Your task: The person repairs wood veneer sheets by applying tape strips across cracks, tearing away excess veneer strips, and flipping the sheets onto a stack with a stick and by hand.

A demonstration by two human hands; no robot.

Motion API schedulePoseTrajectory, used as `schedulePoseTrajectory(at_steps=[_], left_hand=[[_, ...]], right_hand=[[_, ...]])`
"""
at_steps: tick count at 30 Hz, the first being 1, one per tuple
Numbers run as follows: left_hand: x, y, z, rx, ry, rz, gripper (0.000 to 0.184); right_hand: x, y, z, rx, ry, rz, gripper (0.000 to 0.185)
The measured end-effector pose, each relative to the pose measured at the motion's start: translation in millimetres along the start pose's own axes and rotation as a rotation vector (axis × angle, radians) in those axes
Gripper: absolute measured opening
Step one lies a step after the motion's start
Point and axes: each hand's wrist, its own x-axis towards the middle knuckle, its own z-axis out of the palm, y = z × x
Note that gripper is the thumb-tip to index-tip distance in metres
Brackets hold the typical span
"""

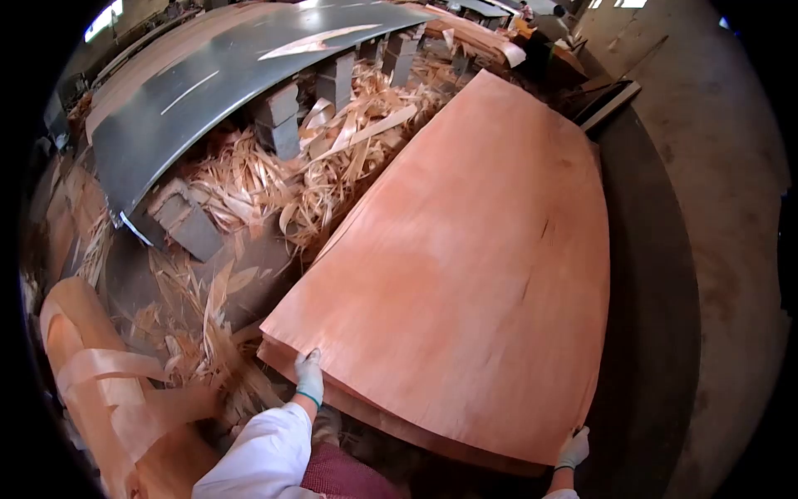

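A stack of large reddish wood veneer sheets [465, 274] lies in front of me, its near edge towards my body. My left hand [309, 378], in a white glove with a green cuff, is closed on the near edge of the top sheet close to its left corner. At the near right corner, my right hand [573, 449], also gloved, grips the edge of the sheet. Fingers of both hands are partly hidden by the veneer. Two short dark splits mark the top sheet's right half.
A dark metal-topped table [208, 91] on concrete blocks [187, 218] stands at the left. Curly veneer scraps [241, 179] heap beneath and beside it. Rolled veneer [125, 399] lies at lower left. Concrete floor [723, 249] runs along the right; people are far back.
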Motion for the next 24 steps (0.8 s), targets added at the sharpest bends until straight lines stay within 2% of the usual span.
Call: schedulePoseTrajectory(at_steps=[3,4,5,6,7,8,9,11,16,19,20,22,24], left_hand=[[19.6,-27.4,-11.5,0.012,0.024,-0.152,0.019],[48.0,-81.6,-26.7,-0.126,-0.049,-0.104,0.021],[48.4,-82.3,-29.6,-0.048,-0.020,-0.235,0.029],[9.3,-63.9,-47.4,-0.034,0.020,-0.254,0.038],[11.2,-61.2,-46.5,-0.013,-0.078,-0.368,0.047],[-0.3,-62.8,-53.2,0.068,-0.053,-0.376,0.043],[18.6,-77.7,-49.3,0.176,-0.030,-0.517,0.037],[56.1,-123.4,-47.0,0.207,-0.058,-0.563,0.030],[96.3,-171.9,-29.8,0.490,0.220,-0.417,0.025],[94.3,-152.8,-26.4,0.391,0.308,-0.348,0.021],[96.4,-158.6,-30.4,0.374,0.303,-0.354,0.022],[101.4,-165.2,-38.7,0.395,0.255,-0.410,0.024],[106.5,-168.6,-41.0,0.398,0.210,-0.531,0.023]], right_hand=[[-2.6,-6.0,25.7,-0.022,-0.014,0.003,0.023],[-3.5,-3.8,34.2,-0.046,-0.032,-0.001,0.024],[-0.5,-2.3,45.7,-0.081,-0.034,-0.004,0.026],[-0.9,-0.4,62.7,-0.169,-0.090,-0.054,0.027],[4.3,-0.5,74.0,-0.223,-0.118,-0.085,0.029],[3.8,0.8,78.6,-0.238,-0.150,-0.114,0.032],[4.5,-5.1,87.3,-0.217,-0.158,-0.107,0.035],[7.5,-12.6,97.4,-0.203,-0.216,-0.067,0.039],[31.1,4.3,135.9,-0.313,-0.331,-0.086,0.036],[35.5,6.5,160.9,-0.408,-0.451,-0.037,0.037],[39.3,11.2,172.7,-0.380,-0.431,-0.054,0.038],[37.3,28.3,192.0,-0.332,-0.393,-0.074,0.041],[34.0,18.9,190.0,-0.204,-0.487,-0.013,0.048]])
